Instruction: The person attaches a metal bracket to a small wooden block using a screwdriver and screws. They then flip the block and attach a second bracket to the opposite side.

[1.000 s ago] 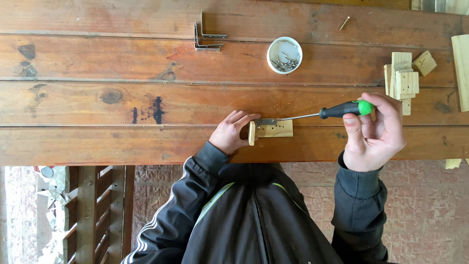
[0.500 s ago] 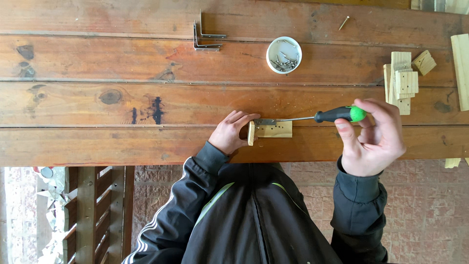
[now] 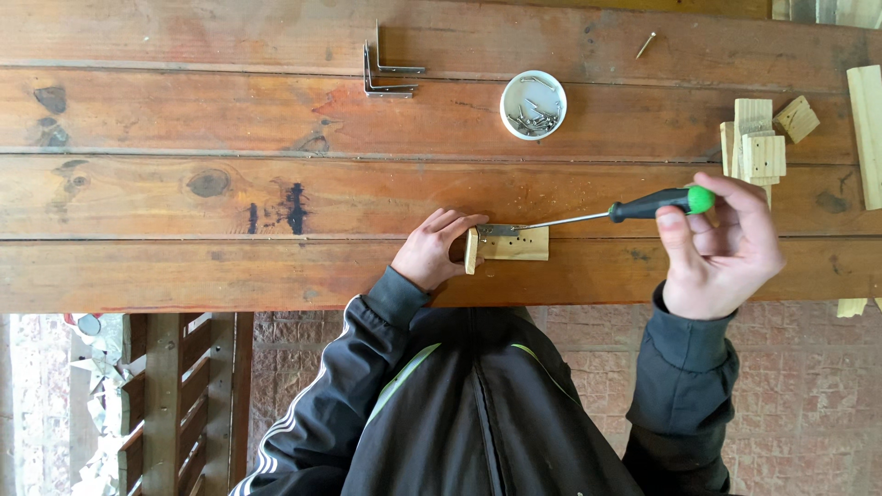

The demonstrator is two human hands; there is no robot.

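We are observing the right hand (image 3: pixel 721 253) curling its fingers and thumb around the black handle of a screwdriver (image 3: pixel 634 208) with a green cap, gripping it closed. The shaft is running level away from that grip toward the left hand, and its tip is meeting a small metal bracket (image 3: pixel 497 230) sitting at the upper edge of a small wooden block (image 3: pixel 511 244). The left hand (image 3: pixel 435 250) is pressing its fingers closed against the far end of that block, where a second short piece is standing crosswise, and is steadying it on the wooden table (image 3: pixel 276 193), near the table's front edge.

Farther out, beyond the screwdriver shaft, we are noting a white round dish of screws (image 3: pixel 533 104). Beyond the left hand, well apart, two metal angle brackets (image 3: pixel 389 78) are lying together. Just beyond the right hand a cluster of small wood offcuts (image 3: pixel 759 142) is resting on the boards, with a longer strip (image 3: pixel 865 133) at the edge of view. A single loose screw (image 3: pixel 647 43) is lying near the far edge.
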